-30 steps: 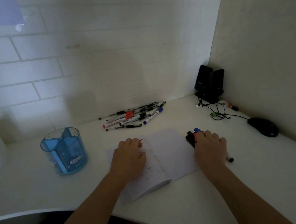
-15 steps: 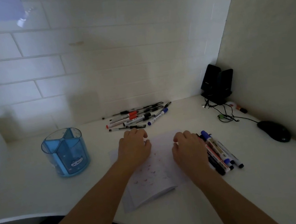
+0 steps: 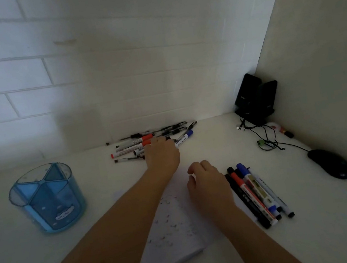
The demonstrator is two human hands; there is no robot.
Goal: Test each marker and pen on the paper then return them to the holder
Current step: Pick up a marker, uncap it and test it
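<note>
1. The left hand (image 3: pixel 163 155) reached over the near edge of the loose pile of pens and markers (image 3: pixel 130 149) at the back of the table (image 3: pixel 316 222). Its fingertips were hidden among them, so its grip could not be told.
2. The right hand (image 3: pixel 210 185) hovered over the paper (image 3: pixel 178 227), fingers loosely curled and holding nothing.
3. The paper lay between the forearms, speckled with small coloured marks.
4. A row of markers (image 3: pixel 256 193) lay side by side just right of the right hand.
5. The blue divided holder (image 3: pixel 47 199) stood upright, well left of the paper.
6. A black mouse (image 3: pixel 330 164) and speakers (image 3: pixel 255 98) sat on the table's right side.
</note>
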